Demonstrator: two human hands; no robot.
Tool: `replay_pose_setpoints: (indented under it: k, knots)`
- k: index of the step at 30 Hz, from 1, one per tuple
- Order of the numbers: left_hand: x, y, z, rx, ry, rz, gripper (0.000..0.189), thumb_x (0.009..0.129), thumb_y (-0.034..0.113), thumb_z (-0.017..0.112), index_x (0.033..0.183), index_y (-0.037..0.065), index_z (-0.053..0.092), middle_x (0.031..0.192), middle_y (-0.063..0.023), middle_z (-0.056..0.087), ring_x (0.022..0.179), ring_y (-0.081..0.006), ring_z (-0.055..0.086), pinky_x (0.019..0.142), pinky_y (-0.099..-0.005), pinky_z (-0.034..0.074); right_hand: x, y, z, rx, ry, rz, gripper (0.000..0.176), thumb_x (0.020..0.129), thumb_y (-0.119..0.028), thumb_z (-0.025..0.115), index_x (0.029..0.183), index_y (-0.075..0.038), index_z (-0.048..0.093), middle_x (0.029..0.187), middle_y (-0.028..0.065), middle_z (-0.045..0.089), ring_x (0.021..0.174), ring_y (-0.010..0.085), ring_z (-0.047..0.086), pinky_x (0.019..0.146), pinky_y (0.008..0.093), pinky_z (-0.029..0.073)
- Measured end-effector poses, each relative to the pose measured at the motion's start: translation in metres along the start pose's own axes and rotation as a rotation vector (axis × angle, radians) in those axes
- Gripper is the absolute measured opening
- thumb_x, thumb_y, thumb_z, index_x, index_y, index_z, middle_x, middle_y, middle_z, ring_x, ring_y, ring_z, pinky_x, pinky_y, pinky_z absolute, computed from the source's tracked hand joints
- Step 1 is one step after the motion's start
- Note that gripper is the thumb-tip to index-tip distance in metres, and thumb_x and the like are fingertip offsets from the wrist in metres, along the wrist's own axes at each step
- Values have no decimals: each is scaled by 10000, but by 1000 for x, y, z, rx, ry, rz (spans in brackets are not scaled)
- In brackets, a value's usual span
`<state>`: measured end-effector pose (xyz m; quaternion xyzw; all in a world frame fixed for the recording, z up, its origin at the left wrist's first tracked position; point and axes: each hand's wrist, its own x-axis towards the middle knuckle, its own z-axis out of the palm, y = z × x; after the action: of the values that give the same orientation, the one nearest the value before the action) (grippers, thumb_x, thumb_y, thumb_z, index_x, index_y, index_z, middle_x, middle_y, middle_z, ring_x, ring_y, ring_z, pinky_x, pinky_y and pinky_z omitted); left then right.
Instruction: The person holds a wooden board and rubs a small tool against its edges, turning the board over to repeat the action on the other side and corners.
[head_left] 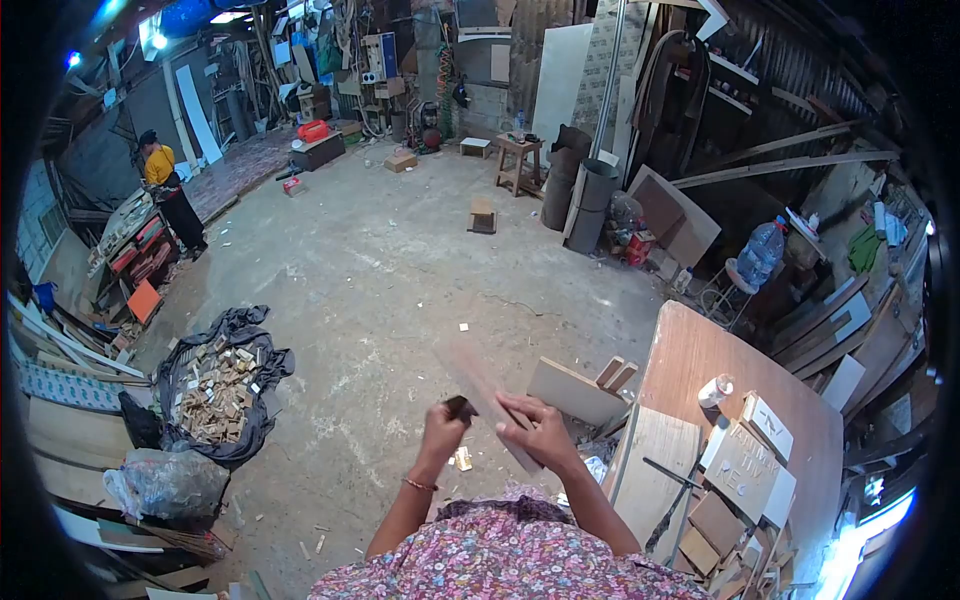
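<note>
A thin flat board (483, 392), blurred by motion, slants in front of my body. My right hand (537, 430) grips its lower right part, with the thumb and fingers on either side. Close to the board's left edge, my left hand (445, 430) is closed around a small dark object (460, 408), whose shape I cannot make out. The dark object is beside or against the board. A beaded bracelet is on my left wrist.
At the right, a wooden table (690, 345) bears a white bottle (715, 391), lettered boards (742, 458) and wood offcuts. Wood scraps (215, 395) lie on black plastic at the left. A person in yellow (159, 165) stands far left. Panels (575, 392) lean near the table.
</note>
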<state>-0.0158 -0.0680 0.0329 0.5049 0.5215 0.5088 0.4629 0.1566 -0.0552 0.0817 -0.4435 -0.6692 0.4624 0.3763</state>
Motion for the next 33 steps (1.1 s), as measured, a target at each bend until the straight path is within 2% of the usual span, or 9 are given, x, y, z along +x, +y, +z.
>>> replay_pose_setpoints:
  k: [3, 6, 9, 15, 18, 23, 27, 29, 33]
  knots:
    - [1, -13, -1, -36, 86, 30, 117, 760, 35, 493, 756, 4, 606, 561, 3, 508, 525, -47, 428, 473, -232, 354, -5, 4, 5, -160, -7, -58, 498, 649, -310, 690, 1097, -120, 585, 1094, 163, 550, 1023, 255, 526, 889, 324, 392]
    - [-12, 14, 15, 213, -122, 144, 129, 748, 56, 504, 792, 1, 612, 577, -78, 549, 527, -76, 482, 491, -256, 386, 17, 2, -1, -50, 60, -10, 480, 652, -269, 694, 1094, -117, 586, 1093, 139, 559, 1001, 243, 539, 880, 316, 398]
    - [-10, 5, 16, 192, -112, 97, 156, 744, 40, 486, 807, 13, 625, 582, -85, 563, 511, -81, 483, 476, -252, 381, 19, -3, -1, 46, 51, 25, 462, 663, -263, 681, 1093, -123, 587, 1101, 129, 558, 1008, 232, 535, 878, 313, 399]
    - [-1, -2, -6, 71, 4, 70, 167, 743, 27, 476, 801, 15, 632, 574, -39, 557, 520, -61, 467, 472, -238, 372, 2, 4, -1, -159, -57, -43, 498, 646, -300, 681, 1105, -135, 582, 1102, 169, 550, 1041, 261, 516, 889, 330, 392]
    - [-11, 10, 8, 214, -102, 107, 134, 771, 45, 491, 789, 9, 619, 569, -16, 543, 528, -56, 454, 482, -234, 372, 13, 8, -1, 3, -40, 71, 498, 663, -278, 676, 1115, -97, 571, 1096, 168, 554, 1039, 232, 518, 883, 317, 393]
    - [-8, 11, 1, 105, -98, 88, 128, 789, 52, 502, 784, 15, 624, 548, 9, 501, 513, -46, 431, 462, -218, 347, 10, -7, -5, 387, -118, 204, 456, 702, -171, 663, 1120, -24, 553, 1038, 125, 579, 969, 143, 526, 839, 273, 411]
    - [-3, 8, -6, -3, 36, 5, 134, 795, 74, 509, 787, 6, 624, 539, 11, 488, 501, -42, 419, 447, -222, 330, 0, 3, -3, 304, -111, 137, 451, 703, -149, 661, 1122, -23, 552, 988, 90, 594, 884, 121, 539, 782, 252, 432]
    - [-6, 11, 2, 97, -120, 34, 144, 799, 102, 514, 778, 10, 623, 537, 10, 488, 493, -42, 412, 446, -224, 328, 6, 2, -6, 346, -99, 202, 440, 711, -165, 651, 1124, -43, 557, 1013, 97, 584, 894, 119, 533, 792, 250, 428]
    - [-4, 14, 10, 118, -150, 20, 143, 798, 121, 525, 784, 24, 630, 534, 11, 486, 473, -43, 395, 429, -234, 318, 17, -5, -9, 353, -58, 296, 448, 710, -199, 648, 1124, -55, 558, 1069, 130, 564, 963, 153, 533, 841, 272, 412]
